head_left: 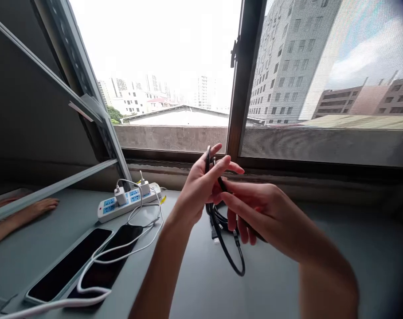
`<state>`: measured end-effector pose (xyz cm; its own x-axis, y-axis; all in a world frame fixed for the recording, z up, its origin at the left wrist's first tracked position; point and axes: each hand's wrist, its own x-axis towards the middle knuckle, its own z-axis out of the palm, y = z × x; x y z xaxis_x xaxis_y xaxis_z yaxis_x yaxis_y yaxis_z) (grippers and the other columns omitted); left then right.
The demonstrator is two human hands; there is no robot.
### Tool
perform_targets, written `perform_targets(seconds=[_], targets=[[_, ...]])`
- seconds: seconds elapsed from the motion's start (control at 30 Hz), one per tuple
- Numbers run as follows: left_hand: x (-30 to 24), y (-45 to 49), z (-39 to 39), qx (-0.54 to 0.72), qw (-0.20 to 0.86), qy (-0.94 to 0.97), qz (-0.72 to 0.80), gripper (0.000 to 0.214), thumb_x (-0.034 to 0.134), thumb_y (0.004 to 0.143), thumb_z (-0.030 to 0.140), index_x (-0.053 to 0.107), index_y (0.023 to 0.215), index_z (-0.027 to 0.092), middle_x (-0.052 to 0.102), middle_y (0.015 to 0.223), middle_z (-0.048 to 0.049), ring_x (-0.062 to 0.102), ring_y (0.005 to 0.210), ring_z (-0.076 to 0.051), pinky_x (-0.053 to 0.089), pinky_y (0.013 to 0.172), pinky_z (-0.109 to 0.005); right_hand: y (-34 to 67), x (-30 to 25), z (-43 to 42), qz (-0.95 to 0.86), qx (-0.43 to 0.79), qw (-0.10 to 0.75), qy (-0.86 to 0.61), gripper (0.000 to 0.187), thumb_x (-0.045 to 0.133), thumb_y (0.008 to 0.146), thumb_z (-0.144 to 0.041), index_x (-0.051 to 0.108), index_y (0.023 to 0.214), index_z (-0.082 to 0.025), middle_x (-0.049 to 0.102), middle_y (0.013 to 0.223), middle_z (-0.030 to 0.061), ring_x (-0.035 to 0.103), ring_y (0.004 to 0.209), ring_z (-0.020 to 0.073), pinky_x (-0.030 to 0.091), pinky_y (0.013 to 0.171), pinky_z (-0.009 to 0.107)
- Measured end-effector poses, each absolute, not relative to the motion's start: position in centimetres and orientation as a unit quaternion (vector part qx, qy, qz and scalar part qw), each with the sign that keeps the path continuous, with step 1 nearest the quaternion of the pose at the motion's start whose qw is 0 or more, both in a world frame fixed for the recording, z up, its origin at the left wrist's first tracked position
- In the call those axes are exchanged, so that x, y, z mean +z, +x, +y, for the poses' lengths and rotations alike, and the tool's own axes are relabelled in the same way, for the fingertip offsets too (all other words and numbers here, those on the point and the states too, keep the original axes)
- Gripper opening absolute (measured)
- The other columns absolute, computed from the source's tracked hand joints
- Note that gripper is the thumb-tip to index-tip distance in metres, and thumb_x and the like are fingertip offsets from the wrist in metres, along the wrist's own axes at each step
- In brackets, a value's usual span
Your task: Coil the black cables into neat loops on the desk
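Both my hands are raised over the grey tabletop (321, 266) in front of the window, working a coiled black cable (226, 248). My left hand (201, 188) grips the top of the coil, its fingers wrapped around the loops. My right hand (254, 210) pinches a strand of the same cable just right of the left hand's fingers. A loop and the cable's plug ends hang down below both hands, above the table.
A white power strip (128, 203) with two white chargers lies at the back left. White cables run from it to two dark-screened phones (71, 266) at the front left. Another person's hand (38, 208) rests on the table at the far left. A window frame (241, 88) stands behind.
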<state>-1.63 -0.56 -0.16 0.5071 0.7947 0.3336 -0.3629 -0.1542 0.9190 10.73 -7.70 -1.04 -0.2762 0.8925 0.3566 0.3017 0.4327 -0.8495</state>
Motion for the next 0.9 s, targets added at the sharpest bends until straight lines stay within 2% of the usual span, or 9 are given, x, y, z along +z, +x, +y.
perform_targets(seconds=[0.13, 0.23, 0.3, 0.4, 0.53, 0.63, 0.73, 0.83, 0.9], targets=[[0.0, -2.0, -1.2, 0.539, 0.555, 0.617, 0.147, 0.044, 0.049, 0.089, 0.025, 0.036, 0.131, 0.020, 0.049, 0.051, 0.0050, 0.035, 0.031, -0.006, 0.023, 0.027, -0.015, 10.3, -0.8, -8.4, -0.694, 0.398, 0.452, -0.393, 0.031, 0.049, 0.092, -0.042, 0.062, 0.084, -0.016, 0.057, 0.070, 0.0006, 0.056, 0.049, 0.0078, 0.039, 0.032, 0.009], [0.1, -2.4, -1.4, 0.584, 0.500, 0.624, 0.139, 0.040, 0.046, 0.089, 0.022, 0.038, 0.129, 0.021, 0.043, 0.046, 0.0070, 0.034, 0.030, -0.006, 0.022, 0.027, -0.015, 10.6, -0.8, -8.1, -0.683, 0.469, 0.423, -0.365, 0.042, 0.040, 0.095, -0.046, 0.063, 0.083, -0.014, 0.057, 0.072, 0.0026, 0.057, 0.048, 0.0084, 0.039, 0.032, 0.010], [0.2, -2.7, -1.3, 0.594, 0.491, 0.623, 0.131, 0.039, 0.044, 0.090, 0.022, 0.038, 0.128, 0.020, 0.042, 0.045, 0.0080, 0.030, 0.028, -0.006, 0.021, 0.027, -0.015, 10.8, -1.1, -7.2, -0.691, 0.500, 0.366, -0.371, 0.048, 0.034, 0.095, -0.050, 0.063, 0.084, -0.013, 0.057, 0.073, 0.0041, 0.059, 0.049, 0.0106, 0.040, 0.031, 0.011], [0.4, -3.3, -0.9, 0.612, 0.498, 0.604, 0.115, 0.037, 0.041, 0.091, 0.020, 0.038, 0.127, 0.016, 0.038, 0.044, 0.0090, 0.028, 0.029, -0.005, 0.020, 0.027, -0.015, 10.4, -2.1, -5.5, -0.722, 0.481, 0.238, -0.437, 0.051, 0.037, 0.091, -0.058, 0.060, 0.094, -0.013, 0.058, 0.071, 0.0049, 0.058, 0.047, 0.0126, 0.037, 0.028, 0.012], [0.6, -3.7, -1.0, 0.632, 0.495, 0.587, 0.109, 0.037, 0.040, 0.091, 0.017, 0.036, 0.128, 0.014, 0.035, 0.043, 0.0095, 0.031, 0.031, -0.006, 0.023, 0.030, -0.014, 8.3, -3.5, -3.7, -0.764, 0.460, 0.039, -0.450, 0.057, 0.042, 0.085, -0.066, 0.060, 0.103, -0.015, 0.057, 0.055, 0.0006, 0.042, 0.032, 0.0067, 0.031, 0.025, 0.012], [0.8, -3.9, -1.5, 0.626, 0.496, 0.593, 0.106, 0.037, 0.038, 0.093, 0.018, 0.036, 0.129, 0.015, 0.034, 0.042, 0.0096, 0.031, 0.031, -0.006, 0.027, 0.031, -0.014, 6.4, -4.2, -3.2, -0.767, 0.493, 0.050, -0.408, 0.053, 0.052, 0.082, -0.063, 0.057, 0.112, -0.019, 0.062, 0.073, 0.0018, 0.048, 0.040, 0.0066, 0.033, 0.029, 0.011], [0.9, -4.2, -1.6, 0.622, 0.499, 0.595, 0.098, 0.037, 0.037, 0.094, 0.019, 0.035, 0.131, 0.018, 0.035, 0.041, 0.0099, 0.030, 0.030, -0.006, 0.029, 0.032, -0.013, 5.3, -4.7, -2.8, -0.767, 0.534, 0.050, -0.353, 0.045, 0.060, 0.081, -0.052, 0.056, 0.115, -0.022, 0.062, 0.093, 0.0026, 0.056, 0.052, 0.0082, 0.034, 0.030, 0.010], [0.9, -4.7, -1.5, 0.627, 0.500, 0.590, 0.090, 0.037, 0.040, 0.094, 0.023, 0.036, 0.130, 0.018, 0.034, 0.040, 0.0104, 0.029, 0.029, -0.006, 0.029, 0.032, -0.012, 4.8, -5.5, -2.1, -0.795, 0.518, 0.007, -0.316, 0.034, 0.065, 0.079, -0.038, 0.062, 0.108, -0.019, 0.062, 0.089, 0.0024, 0.058, 0.061, 0.0097, 0.036, 0.036, 0.011], [1.1, -5.1, -1.4, 0.628, 0.508, 0.586, 0.072, 0.036, 0.042, 0.094, 0.023, 0.037, 0.129, 0.018, 0.034, 0.040, 0.0104, 0.028, 0.029, -0.006, 0.028, 0.031, -0.012, 4.5, -6.3, -1.6, -0.815, 0.480, 0.023, -0.322, 0.028, 0.069, 0.076, -0.032, 0.065, 0.100, -0.017, 0.062, 0.088, 0.0027, 0.059, 0.068, 0.0114, 0.038, 0.041, 0.011]])
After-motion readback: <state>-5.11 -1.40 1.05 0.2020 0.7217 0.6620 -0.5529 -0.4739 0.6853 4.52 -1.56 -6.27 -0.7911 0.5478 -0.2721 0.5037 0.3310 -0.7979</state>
